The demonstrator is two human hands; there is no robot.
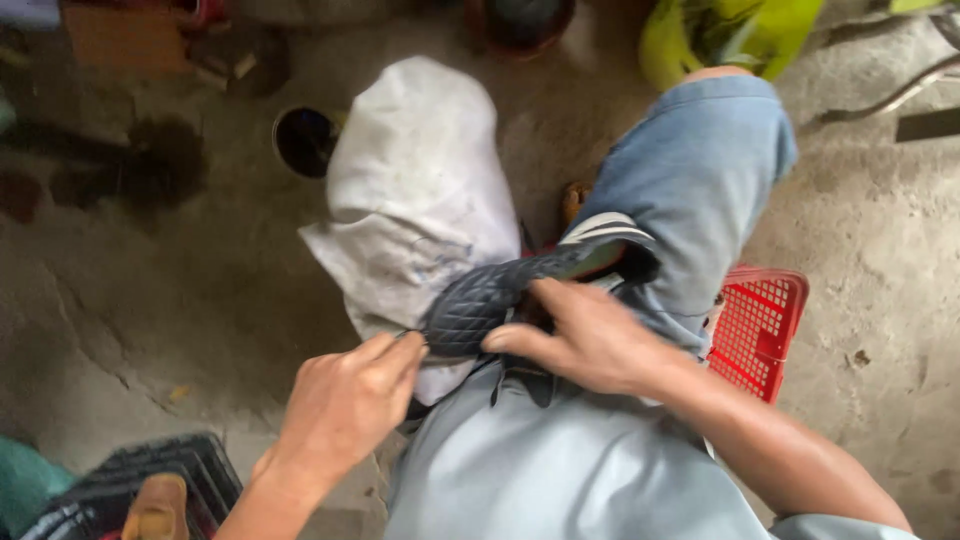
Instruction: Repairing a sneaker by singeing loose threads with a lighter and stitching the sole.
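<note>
A white cloth (415, 190) covers my left knee, and the dark quilted shoe (500, 290) lies across it, black with a pale striped heel. My right hand (590, 340) clasps its upper; my left hand (345, 405) pinches the toe edge.

A cracked, stained concrete floor (150, 290) carries everything. On it at centre stands a white sack (410, 190), with a dark round tin (303, 140) just to its left. A red crate (760, 325) sits at right, a black crate (170, 480) at near left, a yellow-green container (720, 35) at far right.
</note>
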